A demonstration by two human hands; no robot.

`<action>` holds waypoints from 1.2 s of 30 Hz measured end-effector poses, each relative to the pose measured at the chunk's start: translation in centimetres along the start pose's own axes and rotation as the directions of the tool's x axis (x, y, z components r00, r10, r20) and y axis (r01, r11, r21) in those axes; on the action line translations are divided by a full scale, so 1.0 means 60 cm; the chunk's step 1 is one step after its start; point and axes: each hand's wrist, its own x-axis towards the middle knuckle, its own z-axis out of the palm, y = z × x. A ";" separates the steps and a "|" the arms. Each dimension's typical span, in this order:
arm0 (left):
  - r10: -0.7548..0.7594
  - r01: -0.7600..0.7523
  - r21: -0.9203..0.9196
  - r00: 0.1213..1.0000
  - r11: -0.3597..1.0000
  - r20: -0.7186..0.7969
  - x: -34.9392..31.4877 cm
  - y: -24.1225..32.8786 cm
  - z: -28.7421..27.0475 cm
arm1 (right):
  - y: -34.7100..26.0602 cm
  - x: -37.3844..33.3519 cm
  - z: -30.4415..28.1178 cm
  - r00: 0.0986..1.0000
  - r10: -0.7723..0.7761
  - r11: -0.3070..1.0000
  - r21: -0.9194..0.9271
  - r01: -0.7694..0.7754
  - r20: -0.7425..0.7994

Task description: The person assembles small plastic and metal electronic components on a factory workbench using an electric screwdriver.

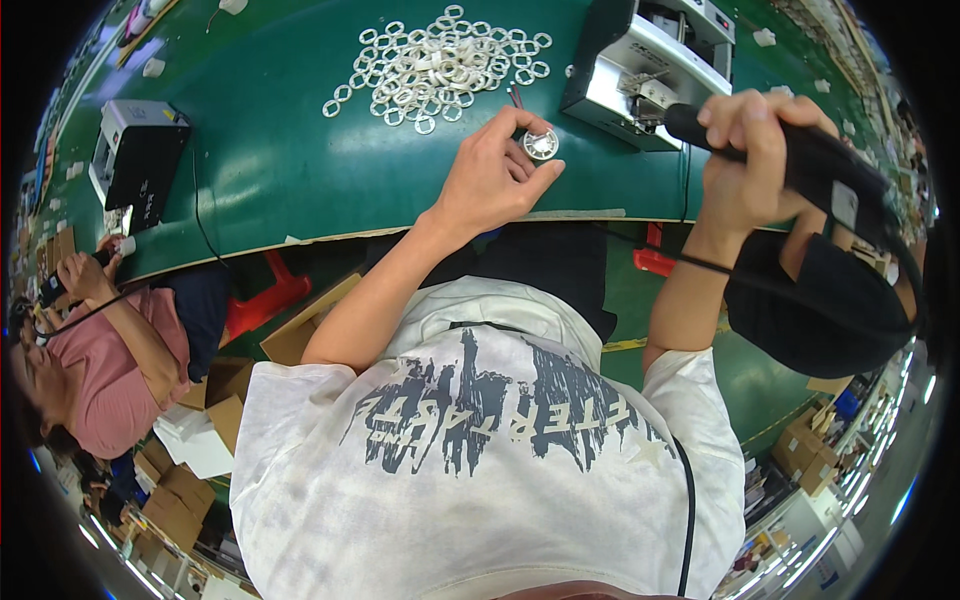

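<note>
The disc (541, 146) is in the left hand's (497, 165) fingertips near the table's (290, 130) front edge; a loose pinch could drop it over. The right hand (755, 135) grips a black tool (835, 175); swung carelessly, it could knock the machine (610, 60). Open tabletop stretches left of the rings (435, 65).

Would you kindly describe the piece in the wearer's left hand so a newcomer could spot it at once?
On the green table, find the heap of white rings. Nearer the wearer, their left hand holds a small round piece. Unlike the loose rings, it is gripped and has a silvery face.
</note>
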 end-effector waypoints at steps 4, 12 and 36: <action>-0.033 0.033 -0.081 0.999 0.996 0.002 0.003 -0.002 0.000 | 0.024 -0.006 -0.010 1.000 0.015 0.999 0.034 -0.015 0.026; -0.041 0.042 -0.062 0.999 0.997 0.004 -0.001 -0.001 -0.002 | 0.004 -0.049 0.054 0.967 0.222 0.971 0.056 -0.231 0.127; -0.008 0.005 -0.040 0.998 0.999 -0.067 0.002 -0.001 0.004 | 0.059 -0.084 0.091 0.956 0.223 0.942 0.210 -0.262 0.192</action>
